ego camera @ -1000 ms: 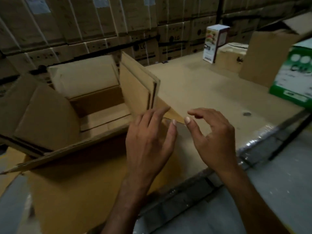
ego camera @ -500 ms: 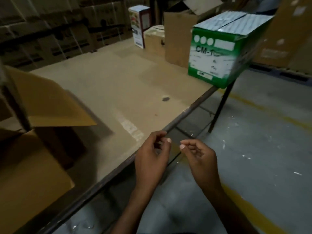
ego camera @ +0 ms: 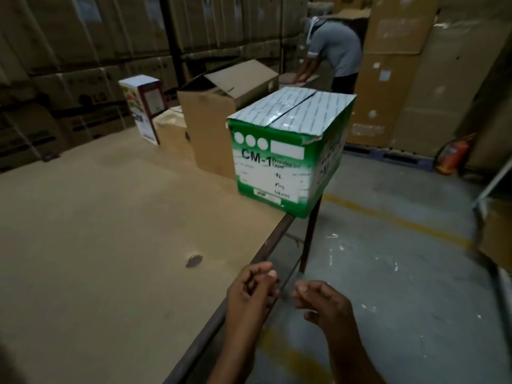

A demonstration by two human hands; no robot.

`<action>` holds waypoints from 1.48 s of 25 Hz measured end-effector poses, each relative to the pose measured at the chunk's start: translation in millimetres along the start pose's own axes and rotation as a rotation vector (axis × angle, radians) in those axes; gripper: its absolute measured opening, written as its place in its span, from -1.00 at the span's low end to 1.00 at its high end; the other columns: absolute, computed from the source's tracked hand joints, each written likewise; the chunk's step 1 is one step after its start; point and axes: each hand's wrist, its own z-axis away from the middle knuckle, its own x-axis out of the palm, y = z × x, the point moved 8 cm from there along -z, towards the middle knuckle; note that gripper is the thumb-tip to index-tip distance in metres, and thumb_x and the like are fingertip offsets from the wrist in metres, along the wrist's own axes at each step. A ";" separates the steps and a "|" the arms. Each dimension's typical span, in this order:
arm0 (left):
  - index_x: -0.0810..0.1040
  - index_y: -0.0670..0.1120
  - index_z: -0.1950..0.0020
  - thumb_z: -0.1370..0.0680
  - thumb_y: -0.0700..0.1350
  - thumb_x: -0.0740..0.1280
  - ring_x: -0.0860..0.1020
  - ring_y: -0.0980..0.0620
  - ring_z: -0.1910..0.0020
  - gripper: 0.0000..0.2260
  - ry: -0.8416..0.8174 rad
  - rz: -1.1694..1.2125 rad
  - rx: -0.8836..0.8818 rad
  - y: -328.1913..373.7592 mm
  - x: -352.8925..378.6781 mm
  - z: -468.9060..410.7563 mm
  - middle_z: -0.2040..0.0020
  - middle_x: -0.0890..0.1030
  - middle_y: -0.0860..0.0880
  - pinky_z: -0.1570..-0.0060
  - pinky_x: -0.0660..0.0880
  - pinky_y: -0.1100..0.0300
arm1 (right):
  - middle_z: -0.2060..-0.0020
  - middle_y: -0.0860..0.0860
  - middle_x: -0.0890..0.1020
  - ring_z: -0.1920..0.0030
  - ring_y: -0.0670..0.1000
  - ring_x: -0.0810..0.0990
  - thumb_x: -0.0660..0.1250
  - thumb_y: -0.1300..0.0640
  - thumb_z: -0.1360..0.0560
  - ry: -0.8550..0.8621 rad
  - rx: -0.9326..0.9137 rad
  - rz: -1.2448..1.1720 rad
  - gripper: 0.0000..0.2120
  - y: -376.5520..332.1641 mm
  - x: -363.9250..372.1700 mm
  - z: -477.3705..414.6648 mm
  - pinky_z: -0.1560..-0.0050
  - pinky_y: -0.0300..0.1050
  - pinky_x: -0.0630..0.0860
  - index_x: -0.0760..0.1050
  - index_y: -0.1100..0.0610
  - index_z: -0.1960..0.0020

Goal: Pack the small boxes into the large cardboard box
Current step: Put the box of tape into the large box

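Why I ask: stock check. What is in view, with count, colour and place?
table: one, brown top, at left
green-and-white box: one, marked CM-1, table's right edge
open cardboard box: one, brown, behind the green-and-white box
low box: one, brown, left of the open box
printed box: one, white and dark red, beside the low box
round mark: one, grey, on the table
stacked cartons: many, brown, along the back
fire extinguisher: one, red, floor at right
another person: one, grey shirt, bent over at back
left hand: one, empty, over the table edge
right hand: one, empty, over the floor
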 end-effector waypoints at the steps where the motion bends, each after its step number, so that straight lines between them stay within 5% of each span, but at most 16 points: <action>1: 0.65 -0.12 -0.09 -0.59 -0.24 0.40 0.64 0.05 0.26 -0.89 -0.007 0.023 0.031 12.5 13.0 -27.8 0.10 0.70 -0.20 0.32 0.50 0.31 | 0.22 0.08 0.75 0.21 -0.03 0.66 0.39 0.26 -0.57 0.018 -0.071 0.018 -0.91 -22.4 1.4 -22.8 0.19 -0.20 0.48 0.68 0.20 0.05; 4: 0.65 -0.11 -0.07 -0.59 -0.23 0.40 0.64 -0.03 0.21 -0.91 -0.045 0.018 0.178 64.9 47.6 -97.1 0.09 0.70 -0.17 0.19 0.54 0.20 | 0.22 0.05 0.75 0.21 -0.08 0.68 0.47 0.18 -0.46 0.036 -0.315 0.016 -0.88 -96.9 13.8 -72.5 0.22 -0.37 0.50 0.68 0.20 0.04; 8: 0.62 0.00 -0.13 -0.57 -0.14 0.43 0.64 0.07 -0.03 -0.85 0.047 -0.053 0.327 118.1 73.5 -181.9 -0.03 0.69 0.02 0.02 0.58 0.17 | 0.17 -0.02 0.72 0.13 -0.04 0.69 0.46 0.16 -0.54 0.161 -0.609 0.140 -0.94 -170.4 15.4 -137.9 0.16 -0.30 0.57 0.67 0.04 -0.01; 13: 0.45 0.11 -0.39 -0.57 0.05 0.42 0.47 0.25 -0.26 -0.59 0.246 -0.101 0.451 165.8 84.5 -295.3 -0.35 0.48 0.13 -0.06 0.52 0.30 | -0.29 -0.08 0.51 -0.33 -0.02 0.46 0.39 -0.03 -0.54 0.371 -0.896 0.406 -0.66 -235.4 21.3 -206.1 -0.24 -0.26 0.41 0.56 0.00 -0.29; 16: 0.32 0.15 -0.52 -0.51 0.29 0.38 0.40 0.07 -0.42 -0.38 0.325 -0.150 0.410 172.8 86.9 -351.6 -0.50 0.32 0.08 -0.33 0.49 0.00 | -0.57 -0.10 0.20 -0.54 0.01 0.14 0.28 -0.26 -0.56 0.273 -0.854 0.630 -0.51 -243.8 45.7 -250.7 -0.40 -0.04 0.34 0.46 -0.13 -0.44; 19: 0.24 0.06 -0.59 -0.49 0.28 0.40 0.35 -0.03 -0.47 -0.25 0.432 -0.270 0.398 181.7 85.6 -382.2 -0.53 0.24 0.04 -0.44 0.36 -0.11 | -0.63 -0.20 0.03 -0.59 0.02 0.01 0.18 -0.35 -0.59 0.191 -0.854 0.700 -0.52 -240.4 56.1 -276.5 -0.37 0.29 0.43 0.43 -0.25 -0.46; 23: 0.42 0.08 -0.46 -0.46 0.27 0.39 0.24 -0.13 -0.49 -0.39 0.615 -0.560 0.343 186.6 73.3 -389.4 -0.50 0.31 0.00 -0.42 0.19 -0.15 | -0.61 -0.20 0.13 -0.57 -0.07 0.06 0.18 -0.36 -0.58 0.249 -0.832 0.515 -0.59 -239.7 48.4 -277.8 -0.37 -0.03 0.35 0.59 -0.23 -0.28; 26: 0.43 0.13 -0.29 -0.44 0.24 0.44 0.45 0.04 -0.31 -0.52 0.432 -0.412 0.441 187.1 88.0 -386.9 -0.30 0.46 0.10 -0.34 0.42 -0.08 | -0.59 -0.07 0.21 -0.55 -0.05 0.19 0.38 -0.21 -0.55 0.357 -0.782 0.376 -0.77 -240.0 35.9 -274.8 -0.37 -0.37 0.21 0.65 -0.12 -0.10; 28: 0.29 0.11 -0.30 -0.41 0.20 0.52 0.56 0.13 -0.15 -0.41 0.254 -0.288 0.416 189.2 97.5 -385.4 -0.19 0.51 0.13 -0.14 0.57 0.03 | -0.57 0.00 0.26 -0.53 -0.06 0.29 0.45 -0.01 -0.51 0.417 -0.750 0.250 -0.84 -238.3 24.2 -270.0 -0.38 -0.32 0.35 0.61 -0.01 -0.06; 31: 0.33 0.16 -0.30 -0.28 0.32 0.56 0.62 0.07 -0.15 -0.29 0.150 -0.359 0.386 195.9 95.8 -377.2 -0.23 0.57 0.08 -0.09 0.60 0.04 | -0.29 0.03 0.54 -0.16 -0.16 0.64 0.41 0.32 -0.53 0.416 -0.652 -0.041 -0.63 -232.6 1.8 -264.1 0.08 -0.32 0.61 0.39 0.08 -0.25; 34: 0.48 0.06 -0.23 -0.40 0.16 0.57 0.69 0.13 -0.01 -0.51 0.007 -0.307 0.385 196.5 98.2 -351.6 -0.14 0.67 0.05 0.08 0.63 0.20 | -0.16 0.00 0.64 0.09 -0.16 0.72 0.43 0.20 -0.48 0.295 -0.432 -0.283 -0.41 -219.3 -11.7 -265.9 0.22 -0.25 0.60 0.28 0.05 -0.43; 37: 0.42 0.00 -0.24 -0.45 0.04 0.57 0.71 0.13 0.01 -0.52 -0.083 -0.236 0.400 191.7 97.0 -321.1 -0.12 0.70 0.03 0.08 0.65 0.20 | -0.20 -0.01 0.68 -0.04 -0.07 0.73 0.46 0.15 -0.55 0.291 -0.411 -0.217 -0.48 -199.0 -19.6 -249.5 0.12 -0.21 0.64 0.39 0.05 -0.45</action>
